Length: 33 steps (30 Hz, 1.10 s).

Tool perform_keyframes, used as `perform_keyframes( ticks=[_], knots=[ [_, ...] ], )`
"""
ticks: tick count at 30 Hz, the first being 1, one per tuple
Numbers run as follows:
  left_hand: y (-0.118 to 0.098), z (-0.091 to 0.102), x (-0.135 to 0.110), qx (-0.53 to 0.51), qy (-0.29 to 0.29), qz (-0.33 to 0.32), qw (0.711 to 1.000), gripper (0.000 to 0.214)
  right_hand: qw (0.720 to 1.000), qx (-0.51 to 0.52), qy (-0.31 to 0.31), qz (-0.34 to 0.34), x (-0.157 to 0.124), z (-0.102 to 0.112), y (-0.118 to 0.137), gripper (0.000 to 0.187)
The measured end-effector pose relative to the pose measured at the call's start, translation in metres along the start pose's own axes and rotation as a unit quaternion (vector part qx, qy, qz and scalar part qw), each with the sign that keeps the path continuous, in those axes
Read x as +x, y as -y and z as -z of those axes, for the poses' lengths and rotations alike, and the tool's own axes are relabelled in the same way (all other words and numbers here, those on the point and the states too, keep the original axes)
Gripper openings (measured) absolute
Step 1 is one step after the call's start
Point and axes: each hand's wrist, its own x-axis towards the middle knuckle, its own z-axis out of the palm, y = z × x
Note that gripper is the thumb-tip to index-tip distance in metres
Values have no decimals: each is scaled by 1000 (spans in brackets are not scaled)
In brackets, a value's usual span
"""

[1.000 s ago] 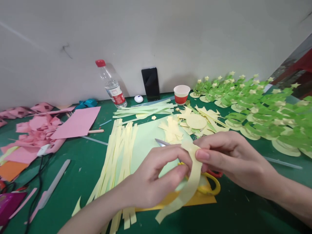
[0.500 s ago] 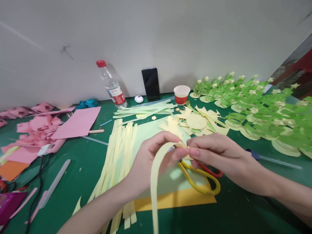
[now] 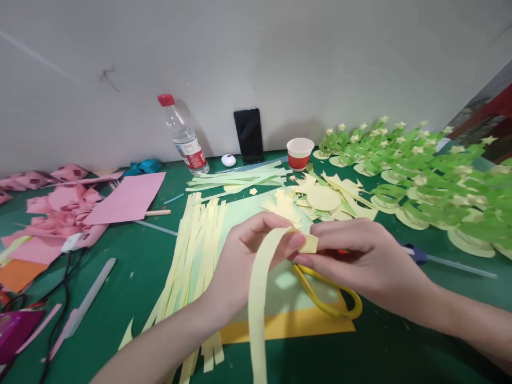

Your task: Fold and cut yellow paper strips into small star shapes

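Observation:
A long pale-yellow paper strip (image 3: 258, 304) arches over my left hand (image 3: 240, 261) and hangs down toward the front. Between thumb and fingers, my left hand pinches it near its folded end (image 3: 310, 244), a small flat tab. My right hand (image 3: 372, 261) is closed at that same end, its thumb below and its fingers behind the tab. Under the hands lie scissors with a yellow handle (image 3: 354, 309), partly covered, on a light green sheet (image 3: 240, 213). Many loose pale-yellow strips (image 3: 196, 256) lie left of my left hand.
Green paper spirals topped with stars (image 3: 440, 176) fill the right side, near a glue stick (image 3: 460, 265). Yellow scraps (image 3: 324, 197), a paper cup (image 3: 300, 154), phone (image 3: 248, 136) and water bottle (image 3: 188, 141) stand or lie behind. Pink paper (image 3: 128, 197) and a cable (image 3: 66, 288) are left.
My right hand's fingers have shifted around the strip's end, so the folded tab shows more. The right thumb is now lower. My left hand keeps its pinch.

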Motion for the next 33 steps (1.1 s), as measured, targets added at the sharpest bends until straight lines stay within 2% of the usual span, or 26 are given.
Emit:
perform_keyframes(
  ticks=[8, 12, 18, 24, 30, 33],
  knots=[
    [1, 3, -1, 19, 5, -33, 999, 24, 1000, 7, -7, 25, -1, 0, -1, 41],
    [1, 3, 1, 20, 5, -22, 1000, 22, 1000, 27, 2, 12, 0, 1, 0, 40],
    [2, 3, 0, 23, 26, -4, 999, 16, 995, 94, 10, -38, -2, 5, 4, 42],
    [-2, 3, 1, 87, 55, -19, 995, 9, 985, 155, 24, -71, -3, 8, 3, 40],
    [-4, 5, 0, 123, 71, -43, 989, 13, 973, 197, 41, -111, -4, 9, 1, 32],
    [-5, 6, 0, 136, 71, -78, 985, 14, 960, 214, 64, -168, -1, 10, 2, 22]
  ],
)
